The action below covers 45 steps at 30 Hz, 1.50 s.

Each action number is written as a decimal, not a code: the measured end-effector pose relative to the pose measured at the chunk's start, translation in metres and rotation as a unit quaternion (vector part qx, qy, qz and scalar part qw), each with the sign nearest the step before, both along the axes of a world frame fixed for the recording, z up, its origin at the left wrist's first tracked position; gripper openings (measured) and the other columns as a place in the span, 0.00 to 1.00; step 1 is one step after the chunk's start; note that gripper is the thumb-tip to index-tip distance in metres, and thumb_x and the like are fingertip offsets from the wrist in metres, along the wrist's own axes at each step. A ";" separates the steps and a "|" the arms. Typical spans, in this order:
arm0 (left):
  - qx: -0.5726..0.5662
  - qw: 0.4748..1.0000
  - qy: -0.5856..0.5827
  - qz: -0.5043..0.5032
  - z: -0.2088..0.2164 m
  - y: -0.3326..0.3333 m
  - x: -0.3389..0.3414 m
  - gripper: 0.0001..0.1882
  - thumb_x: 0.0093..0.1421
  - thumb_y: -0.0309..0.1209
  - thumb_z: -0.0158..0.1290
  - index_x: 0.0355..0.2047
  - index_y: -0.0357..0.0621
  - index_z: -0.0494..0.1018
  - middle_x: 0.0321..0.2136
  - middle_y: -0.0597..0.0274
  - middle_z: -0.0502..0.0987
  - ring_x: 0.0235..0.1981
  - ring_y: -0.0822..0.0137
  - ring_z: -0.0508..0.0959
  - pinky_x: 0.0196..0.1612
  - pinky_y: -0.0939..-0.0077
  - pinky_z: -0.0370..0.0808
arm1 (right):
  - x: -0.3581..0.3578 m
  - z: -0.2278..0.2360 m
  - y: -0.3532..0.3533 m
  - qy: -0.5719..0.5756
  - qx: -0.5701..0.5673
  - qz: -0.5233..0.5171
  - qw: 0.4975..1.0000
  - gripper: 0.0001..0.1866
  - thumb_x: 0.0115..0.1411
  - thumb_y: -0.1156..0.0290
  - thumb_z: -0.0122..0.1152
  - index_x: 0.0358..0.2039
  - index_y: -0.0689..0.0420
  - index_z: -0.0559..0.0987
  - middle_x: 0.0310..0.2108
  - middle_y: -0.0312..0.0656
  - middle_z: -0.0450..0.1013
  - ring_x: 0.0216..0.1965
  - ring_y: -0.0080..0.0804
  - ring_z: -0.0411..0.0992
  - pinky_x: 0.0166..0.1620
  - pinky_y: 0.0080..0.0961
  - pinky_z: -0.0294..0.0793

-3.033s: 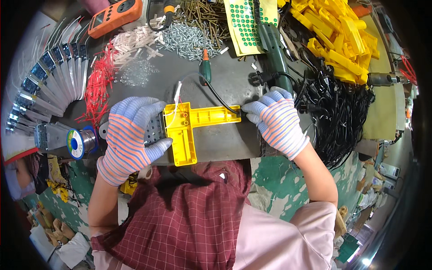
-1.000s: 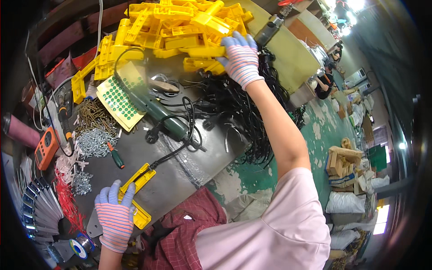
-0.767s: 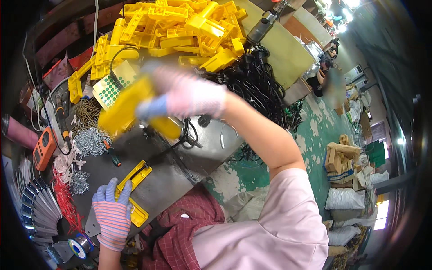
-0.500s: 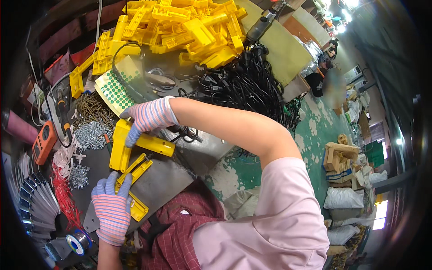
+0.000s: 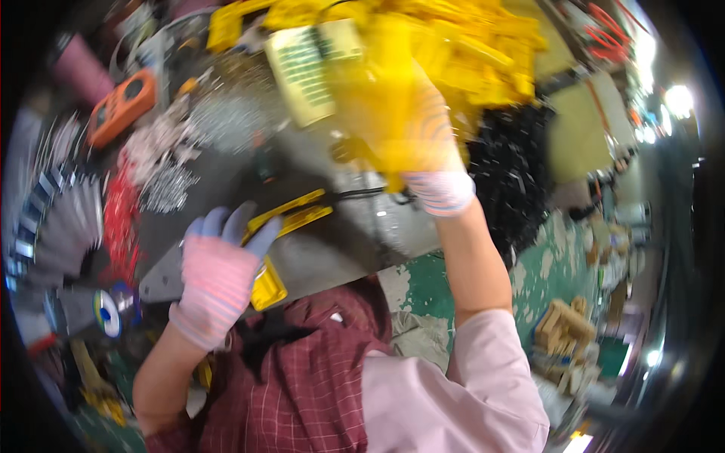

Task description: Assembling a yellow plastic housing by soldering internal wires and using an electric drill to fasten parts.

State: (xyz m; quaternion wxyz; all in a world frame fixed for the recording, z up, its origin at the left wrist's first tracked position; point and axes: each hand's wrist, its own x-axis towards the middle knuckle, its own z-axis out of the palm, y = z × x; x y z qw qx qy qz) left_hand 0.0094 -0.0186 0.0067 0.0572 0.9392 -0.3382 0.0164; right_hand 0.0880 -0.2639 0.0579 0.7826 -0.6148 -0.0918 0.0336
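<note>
My left hand (image 5: 219, 272), in a striped knit glove, grips a slim yellow plastic housing (image 5: 306, 211) against the bench, its thumb and fingers about the shell. A black cord leads off the housing's far end. The housing's lower end shows below the hand; its middle is hidden. Raised in front of the big heap, my gloved right hand (image 5: 438, 143) is closed on a larger yellow plastic housing (image 5: 393, 98). Both are smeared by motion, and the fingers are mostly hidden behind the yellow piece.
Yellow housings (image 5: 491, 53) are heaped at the back, with black cords (image 5: 513, 166) beside them. A green-dotted sticker sheet (image 5: 302, 83), loose screws (image 5: 230, 117), an orange meter (image 5: 121, 109), red ties (image 5: 121, 223) and a wire spool (image 5: 108, 313) occupy the left.
My right hand has lifted the larger yellow housing off the bench and swung it up to the right, toward the heap. My left hand stays on the slim housing. The view has shifted.
</note>
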 end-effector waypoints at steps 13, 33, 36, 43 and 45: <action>0.002 0.999 -0.031 0.027 -0.009 0.000 -0.002 0.27 0.50 0.33 0.55 0.54 0.59 0.76 0.52 0.55 0.74 0.48 0.54 0.73 0.52 0.56 0.69 | -0.050 -0.065 0.013 -0.043 -0.077 -0.058 0.994 0.07 0.59 0.84 0.61 0.36 0.59 0.75 0.30 0.37 0.75 0.34 0.27 0.76 0.43 0.26 0.78; -0.259 0.963 -0.073 0.015 -0.026 0.042 -0.082 0.20 0.45 0.44 0.64 0.38 0.55 0.77 0.40 0.63 0.75 0.48 0.55 0.75 0.62 0.41 0.64 | -0.039 -0.054 0.043 -0.203 -0.494 0.211 0.818 0.25 0.52 0.66 0.68 0.51 0.59 0.76 0.45 0.50 0.73 0.47 0.54 0.71 0.51 0.43 0.71; -0.162 0.979 -0.119 0.019 -0.037 0.042 -0.062 0.28 0.48 0.49 0.62 0.50 0.63 0.75 0.52 0.59 0.70 0.53 0.53 0.70 0.62 0.50 0.64 | -0.037 -0.057 0.042 -0.249 -0.535 0.217 0.777 0.28 0.53 0.64 0.66 0.54 0.58 0.74 0.45 0.50 0.73 0.46 0.54 0.70 0.51 0.43 0.71; -0.108 0.981 -0.157 0.040 -0.041 0.023 -0.057 0.27 0.50 0.40 0.60 0.53 0.60 0.73 0.55 0.58 0.69 0.57 0.53 0.68 0.64 0.38 0.58 | -0.042 -0.062 0.082 -0.331 -0.719 0.138 0.595 0.23 0.44 0.61 0.67 0.40 0.56 0.73 0.37 0.46 0.73 0.41 0.43 0.74 0.44 0.41 0.72; -0.075 0.988 -0.132 0.035 -0.042 0.017 -0.060 0.28 0.52 0.36 0.57 0.56 0.54 0.71 0.58 0.57 0.68 0.62 0.53 0.65 0.67 0.31 0.51 | -0.041 -0.069 0.080 -0.380 -0.708 0.111 0.586 0.23 0.43 0.61 0.67 0.39 0.57 0.73 0.35 0.44 0.73 0.40 0.42 0.75 0.42 0.40 0.73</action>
